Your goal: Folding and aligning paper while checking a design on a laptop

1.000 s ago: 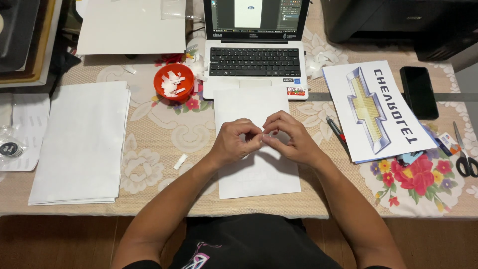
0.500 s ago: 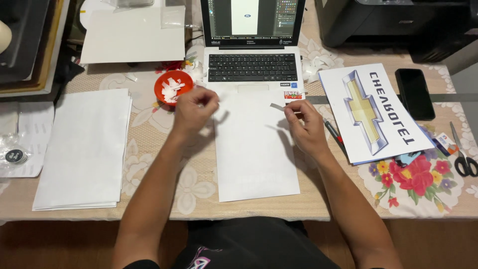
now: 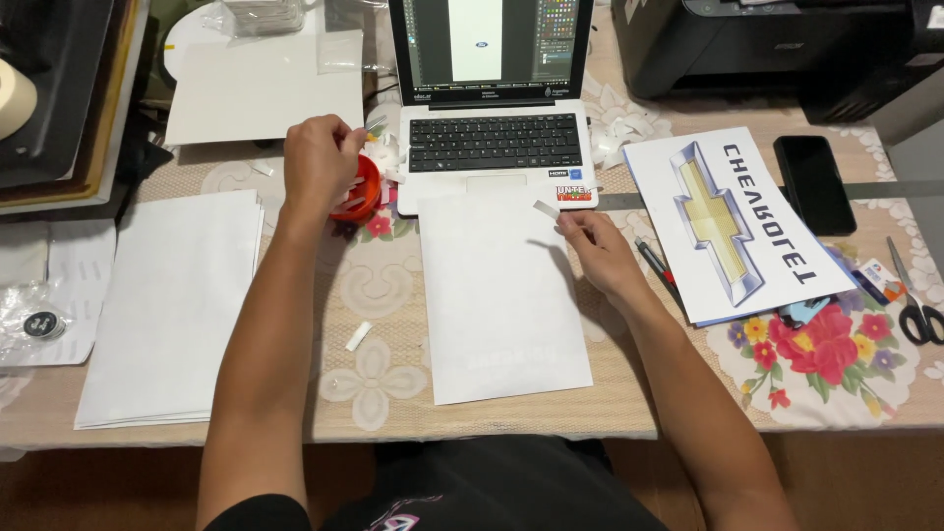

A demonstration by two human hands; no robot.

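Note:
A white sheet (image 3: pixel 501 305) lies on the table in front of me, just below an open laptop (image 3: pixel 492 138). My right hand (image 3: pixel 602 251) rests at the sheet's top right corner and pinches a small white strip (image 3: pixel 546 208) between thumb and forefinger. My left hand (image 3: pixel 320 162) is raised over a small red bowl (image 3: pixel 364 192) of white scraps, left of the laptop. Its fingers are pinched together on what looks like a small pale scrap (image 3: pixel 378 125). The hand hides most of the bowl.
A stack of white sheets (image 3: pixel 172 305) lies at the left. At the right are a printed poster with a gold emblem (image 3: pixel 733 221), a black phone (image 3: pixel 814 182), pens (image 3: pixel 654 265) and scissors (image 3: pixel 914 305). A loose strip (image 3: pixel 357 336) lies on the patterned cloth. A printer (image 3: pixel 767 44) stands behind.
My hands were together over the sheet and have parted. The left one has travelled up and left to the red bowl. The right one has stayed at the sheet's top right corner with the strip.

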